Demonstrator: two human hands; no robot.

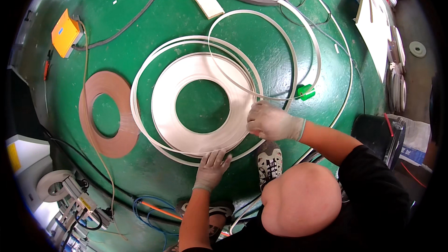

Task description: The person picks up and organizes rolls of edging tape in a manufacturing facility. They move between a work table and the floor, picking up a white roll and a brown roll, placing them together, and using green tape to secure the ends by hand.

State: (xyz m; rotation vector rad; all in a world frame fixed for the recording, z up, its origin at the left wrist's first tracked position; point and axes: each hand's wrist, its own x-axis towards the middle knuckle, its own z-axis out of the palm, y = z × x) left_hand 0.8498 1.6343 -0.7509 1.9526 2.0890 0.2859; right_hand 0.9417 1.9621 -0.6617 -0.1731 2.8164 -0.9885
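Observation:
A wide, flat coil of white edge banding (164, 105) lies on the green floor in front of me. Loose turns of the same white strip (295, 51) spread around it and out to the upper right. My right hand (276, 121), in a pale glove, is closed on the strip at the coil's right edge; its fingertips are partly hidden. At the near edge, my gloved left hand (211, 171) rests with fingers stretched out, touching the outer turns but not wrapped round them.
A brown banding coil (128, 126) lies left of the white one. Further left are an orange foot pedal (64, 33) with a cable and a machine (74, 198). A small green object (306, 92) sits at right, near a black bin (368, 133). My shoe (269, 163) stands close to the coil.

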